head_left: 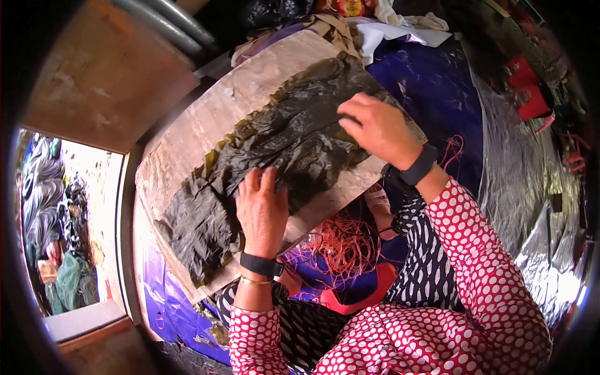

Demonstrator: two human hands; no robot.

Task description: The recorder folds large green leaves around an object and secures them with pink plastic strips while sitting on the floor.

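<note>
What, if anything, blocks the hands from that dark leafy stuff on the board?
Nothing visible does: the left hand and right hand both reach over the dark leafy material spread on the board, with nothing showing in between.

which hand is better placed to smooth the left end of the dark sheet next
Probably the left hand: it is nearer that end of the dark sheet; the right hand is by the other.

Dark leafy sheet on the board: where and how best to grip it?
Probably pinch the ruffled upper-left edge of the dark leafy sheet, coming from the picture's upper left over the bare strip of board: folds there look raised, easier to catch than the spread middle.
</note>
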